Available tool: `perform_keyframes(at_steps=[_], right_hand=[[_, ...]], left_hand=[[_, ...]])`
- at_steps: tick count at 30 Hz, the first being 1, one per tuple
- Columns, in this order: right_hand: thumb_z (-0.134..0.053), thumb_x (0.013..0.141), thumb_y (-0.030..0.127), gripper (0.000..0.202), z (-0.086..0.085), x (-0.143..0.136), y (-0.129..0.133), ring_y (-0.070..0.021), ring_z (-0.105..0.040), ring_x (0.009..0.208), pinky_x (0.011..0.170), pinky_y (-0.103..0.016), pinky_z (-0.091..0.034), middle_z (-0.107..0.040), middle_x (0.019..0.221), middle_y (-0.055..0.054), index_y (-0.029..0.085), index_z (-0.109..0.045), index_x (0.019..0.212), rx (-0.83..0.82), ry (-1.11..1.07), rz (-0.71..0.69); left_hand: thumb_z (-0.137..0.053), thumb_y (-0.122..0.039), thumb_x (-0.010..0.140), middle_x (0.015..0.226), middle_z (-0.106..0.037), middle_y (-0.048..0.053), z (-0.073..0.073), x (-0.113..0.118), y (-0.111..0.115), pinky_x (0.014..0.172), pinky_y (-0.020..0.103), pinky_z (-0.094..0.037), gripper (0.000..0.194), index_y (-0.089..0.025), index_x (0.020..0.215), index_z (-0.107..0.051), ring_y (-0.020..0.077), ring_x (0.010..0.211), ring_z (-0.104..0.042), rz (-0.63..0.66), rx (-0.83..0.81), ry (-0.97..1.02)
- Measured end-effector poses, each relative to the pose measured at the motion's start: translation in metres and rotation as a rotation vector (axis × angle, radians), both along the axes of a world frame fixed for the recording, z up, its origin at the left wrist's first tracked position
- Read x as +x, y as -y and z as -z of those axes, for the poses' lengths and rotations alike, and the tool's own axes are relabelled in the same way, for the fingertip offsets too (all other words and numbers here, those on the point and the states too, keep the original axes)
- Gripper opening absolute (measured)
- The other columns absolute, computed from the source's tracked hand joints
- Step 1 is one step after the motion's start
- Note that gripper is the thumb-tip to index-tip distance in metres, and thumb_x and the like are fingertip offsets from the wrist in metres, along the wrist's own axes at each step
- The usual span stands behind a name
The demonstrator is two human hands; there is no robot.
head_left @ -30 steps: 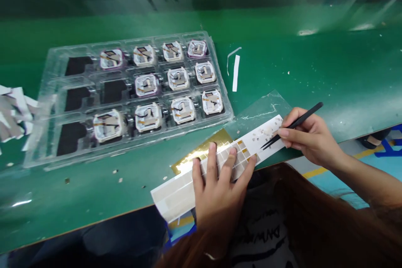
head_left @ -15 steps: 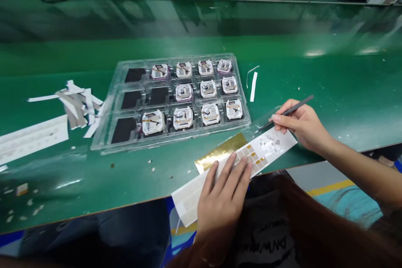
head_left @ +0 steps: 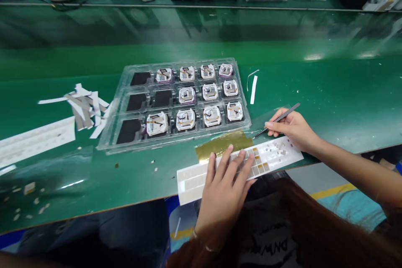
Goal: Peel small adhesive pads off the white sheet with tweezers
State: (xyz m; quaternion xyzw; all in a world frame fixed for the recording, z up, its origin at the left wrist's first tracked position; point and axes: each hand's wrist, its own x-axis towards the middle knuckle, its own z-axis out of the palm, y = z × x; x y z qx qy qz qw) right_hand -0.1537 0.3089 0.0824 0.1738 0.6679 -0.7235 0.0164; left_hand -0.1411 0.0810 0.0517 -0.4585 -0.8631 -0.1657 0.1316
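We see the left hand [head_left: 226, 184] pressed flat, fingers spread, on the white sticker strip [head_left: 220, 171] that lies along the near edge of the green bench [head_left: 329, 83]. The right hand [head_left: 293, 127] rests just beyond the strip's right end — pinching black tweezers [head_left: 276, 120], tips aimed left over a gold foil sheet [head_left: 224, 144]. Whether the tips carry a sticker we cannot tell. Just behind the foil sits a clear tray [head_left: 185, 98] of small square parts; paper scraps [head_left: 83, 106] lie well apart to the left.
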Motion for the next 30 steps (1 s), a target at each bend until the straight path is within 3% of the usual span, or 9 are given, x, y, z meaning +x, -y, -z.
perform_keyframes(at_steps=[10,30], right_hand=[[-0.084,0.056,0.027,0.031,-0.0031,-0.0021,0.0039,-0.0119,-0.063,0.054,0.053,-0.024,-0.051,-0.065,0.057,0.0,0.016,-0.057,0.069,0.02,0.023,0.031],[-0.084,0.056,0.024,0.029,-0.0044,-0.0029,0.0034,-0.0127,-0.063,0.053,0.051,-0.024,-0.052,-0.066,0.056,-0.002,0.016,-0.059,0.069,0.019,0.072,0.055]], left_hand=[[-0.054,-0.031,0.086,0.116,-0.063,0.006,0.003,0.0042,-0.0077,0.105,0.055,-0.031,0.033,-0.022,0.117,-0.059,0.0306,0.12,-0.048,-0.064,0.131,0.031],[-0.054,-0.032,0.086,0.115,-0.063,0.006,0.004,0.0042,-0.0049,0.102,0.057,-0.033,0.034,-0.021,0.117,-0.058,0.0317,0.118,-0.05,-0.047,0.113,0.033]])
